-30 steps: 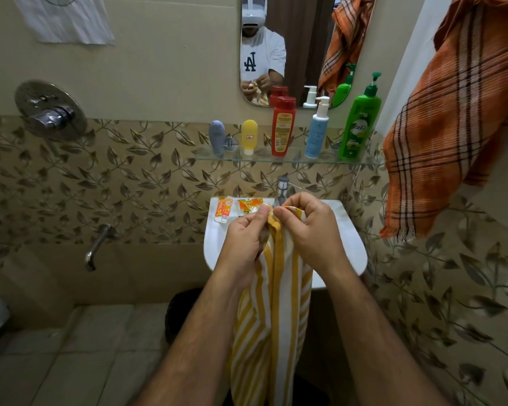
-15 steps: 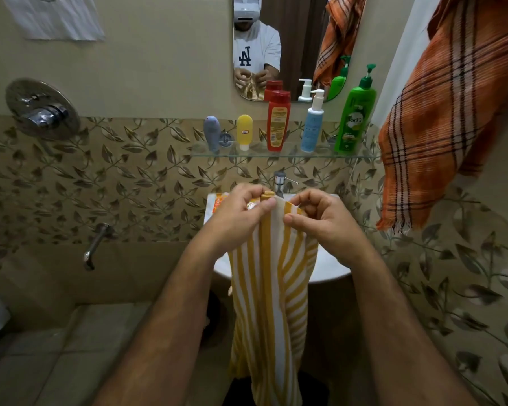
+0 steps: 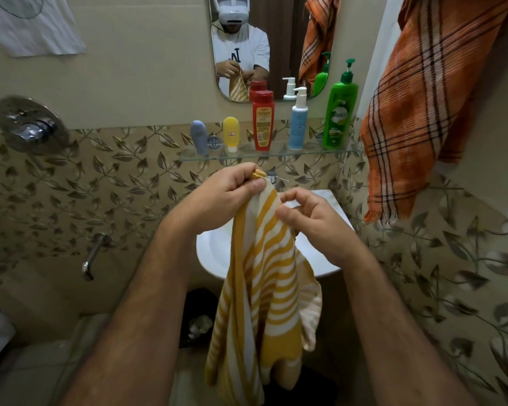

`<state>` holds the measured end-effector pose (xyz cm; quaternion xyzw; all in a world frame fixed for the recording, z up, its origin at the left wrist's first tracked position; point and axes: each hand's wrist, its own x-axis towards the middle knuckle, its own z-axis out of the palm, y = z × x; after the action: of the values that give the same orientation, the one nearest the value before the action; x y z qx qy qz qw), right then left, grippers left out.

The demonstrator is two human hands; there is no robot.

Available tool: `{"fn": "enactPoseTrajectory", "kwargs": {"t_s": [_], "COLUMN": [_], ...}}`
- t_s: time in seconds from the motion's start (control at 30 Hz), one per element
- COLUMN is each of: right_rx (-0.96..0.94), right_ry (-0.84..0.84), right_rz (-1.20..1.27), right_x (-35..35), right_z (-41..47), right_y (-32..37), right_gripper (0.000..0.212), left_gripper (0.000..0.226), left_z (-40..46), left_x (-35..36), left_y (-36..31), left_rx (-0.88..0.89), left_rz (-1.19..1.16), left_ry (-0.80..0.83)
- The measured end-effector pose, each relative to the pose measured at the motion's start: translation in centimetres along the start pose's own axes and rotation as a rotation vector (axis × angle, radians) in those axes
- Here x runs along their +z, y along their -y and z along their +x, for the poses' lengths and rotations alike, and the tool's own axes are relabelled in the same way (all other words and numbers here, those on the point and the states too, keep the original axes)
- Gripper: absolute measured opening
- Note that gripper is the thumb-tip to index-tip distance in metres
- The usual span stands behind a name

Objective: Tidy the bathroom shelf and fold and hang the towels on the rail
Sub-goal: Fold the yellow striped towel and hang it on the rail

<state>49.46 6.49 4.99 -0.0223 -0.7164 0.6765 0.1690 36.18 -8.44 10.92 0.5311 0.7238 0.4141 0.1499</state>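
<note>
Both hands were up over the sink [image 3: 214, 253], working a yellow striped towel [image 3: 264, 288]. The left hand [image 3: 232, 191] pinched one top corner tight, a nub of cloth poking past the thumb. The right hand [image 3: 308, 221] pinched the cloth lower down along the edge, forefinger curled clear. The towel hung limp and bunched between the forearms, its lower end ahead of the sink's front.

Judgement: the fold wanted the second corner found first. Right hand should slide along the top hem to its end, then draw both corners apart and level, so the cloth hung flat before halving.

Orange checked towel [image 3: 417, 112] hung at the right; bottles stood on the glass shelf [image 3: 305, 152].
</note>
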Motion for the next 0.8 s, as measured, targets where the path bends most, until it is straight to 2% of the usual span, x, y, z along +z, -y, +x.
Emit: {"fn": "enactPoseTrajectory", "kwargs": {"t_s": [0.1,0.2,0.27,0.37,0.43,0.53,0.6,0.7,0.8], "right_rx": [0.038,0.091,0.174,0.281,0.336,0.362,0.305,0.236,0.124], "right_ry": [0.038,0.107,0.175,0.250,0.265,0.217,0.126,0.011,-0.072], "right_rz": [0.050,0.080,0.076,0.018,-0.039,-0.074,-0.079,-0.142,-0.317], "right_x": [-0.3,-0.5,-0.7,-1.3,-2.0,-2.6,-2.8,-3.4,-4.4], "right_z": [0.0,-0.2,-0.5,-1.1,-1.7,-2.6,-3.1,-3.5,-3.9], "right_y": [0.0,0.4,0.5,-0.4,-1.6,-3.1,-3.4,-3.0,-2.3], "right_gripper": [0.039,0.038,0.039,0.026,0.027,0.026,0.019,0.024,0.015], "left_gripper": [0.020,0.018,0.017,0.019,0.023,0.026,0.022,0.020,0.018], "left_z": [0.1,0.3,0.4,0.4,0.4,0.4,0.1,-0.9,-2.3], "left_x": [-0.1,0.0,0.3,0.6,0.8,1.5,2.1,2.4,1.9], "left_y": [-0.2,-0.7,-1.0,-1.3,-1.6,-1.7,-1.6,-1.4,-1.0], "left_rx": [-0.004,0.019,0.042,0.070,0.065,0.037,0.027,0.033,0.013], "left_rz": [0.066,0.133,0.130,0.023,-0.057,-0.073,-0.061,-0.080,-0.034], "left_ry": [0.034,0.030,-0.046,-0.220,-0.318,-0.386,-0.416,-0.479,-0.508]}}
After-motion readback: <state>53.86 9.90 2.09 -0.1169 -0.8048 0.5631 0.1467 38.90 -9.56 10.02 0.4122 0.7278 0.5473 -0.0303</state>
